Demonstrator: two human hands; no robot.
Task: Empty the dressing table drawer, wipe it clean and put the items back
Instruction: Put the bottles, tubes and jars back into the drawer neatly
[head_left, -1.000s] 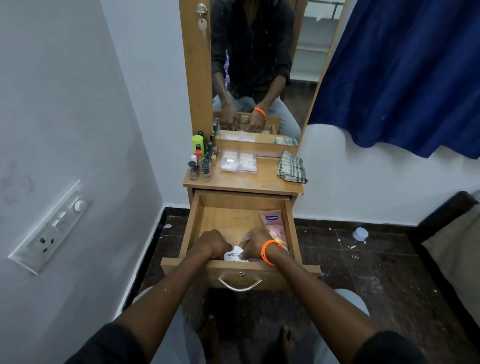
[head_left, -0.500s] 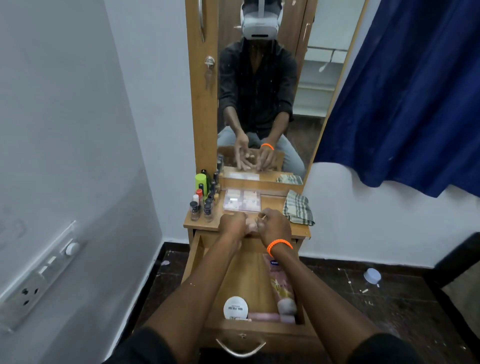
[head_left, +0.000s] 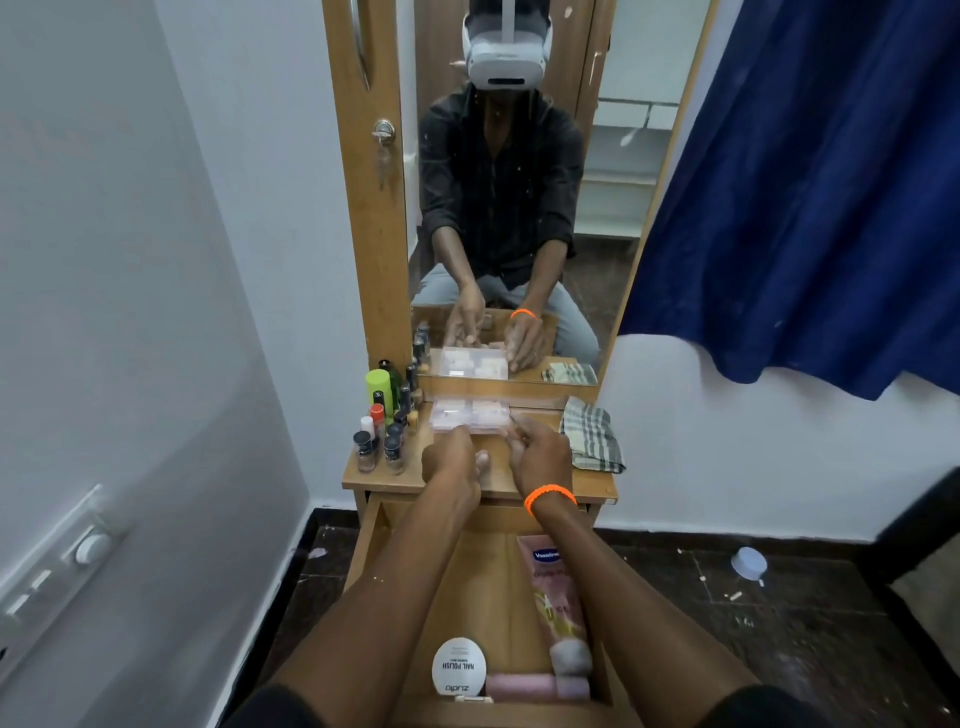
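Head view: both arms stretch out over the open drawer (head_left: 384, 551) to the dressing table top (head_left: 374, 480). The left hand (head_left: 451, 462) hovers with fingers curled loosely down, thumb tip showing; whether it grips anything, I cannot tell. The right hand (head_left: 540, 454), orange wristband (head_left: 549, 496) on its wrist, reaches its fingertips to the near right corner of a clear plastic compartment box (head_left: 470, 414) lying flat just beyond both hands; a firm pinch cannot be confirmed. Left of the left hand stands a cluster of nail polish bottles (head_left: 387, 441) with a green-capped bottle (head_left: 377, 385) behind. Right of the right hand lies a folded checked cloth (head_left: 592, 439). Beneath the forearms, inside the drawer: a pink Vaseline tube (head_left: 556, 597) under the right arm, a round white nail polish remover container (head_left: 459, 666) near the front, a pink item (head_left: 535, 686) beside it.
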